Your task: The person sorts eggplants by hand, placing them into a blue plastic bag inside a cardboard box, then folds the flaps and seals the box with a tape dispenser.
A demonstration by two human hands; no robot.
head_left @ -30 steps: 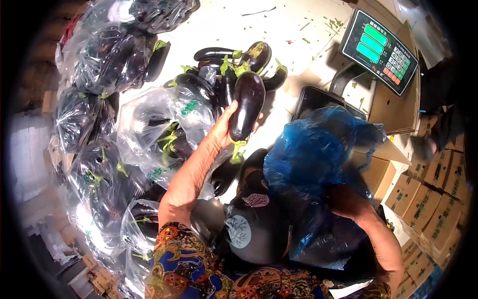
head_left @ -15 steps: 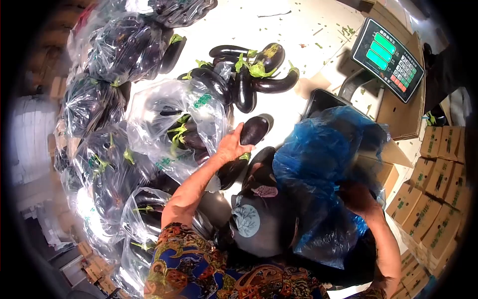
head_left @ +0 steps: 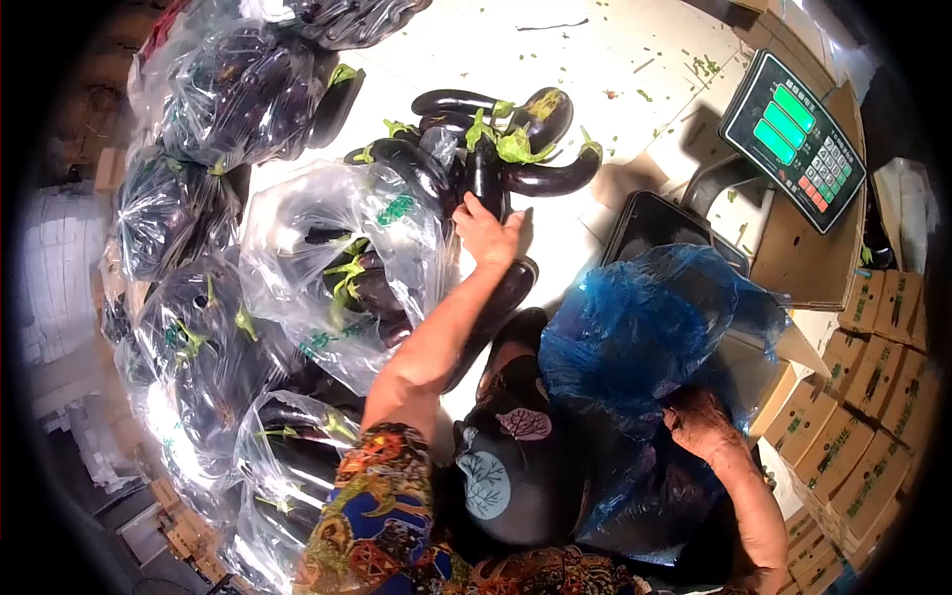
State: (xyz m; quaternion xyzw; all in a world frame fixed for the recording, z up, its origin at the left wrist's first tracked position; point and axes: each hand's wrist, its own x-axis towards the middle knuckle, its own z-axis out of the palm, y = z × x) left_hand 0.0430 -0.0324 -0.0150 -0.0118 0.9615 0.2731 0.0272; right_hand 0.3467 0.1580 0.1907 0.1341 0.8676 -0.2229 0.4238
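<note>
My left hand (head_left: 486, 232) is closed around the lower end of a dark eggplant (head_left: 485, 177) in the loose pile; the hand hides that end. Another eggplant (head_left: 511, 294) lies beneath my left wrist, partly covered. To its left, a clear plastic bag (head_left: 397, 253) with green print holds several eggplants. My right hand (head_left: 697, 421) grips the gathered edge of a blue plastic bag (head_left: 635, 317). That bag spreads over my lap and up towards the scale; its contents are hard to make out.
A digital scale display (head_left: 793, 139) stands at the upper right above its black platform (head_left: 659, 233). Several tied bags of eggplants (head_left: 243, 89) line the left side. Cardboard boxes (head_left: 843, 426) are stacked at the right. Green scraps litter the pale tiled floor (head_left: 635, 59).
My left hand has left the eggplant near the clear bag and moved up to one in the pile. My right hand stays on the blue bag, slightly lower and further left.
</note>
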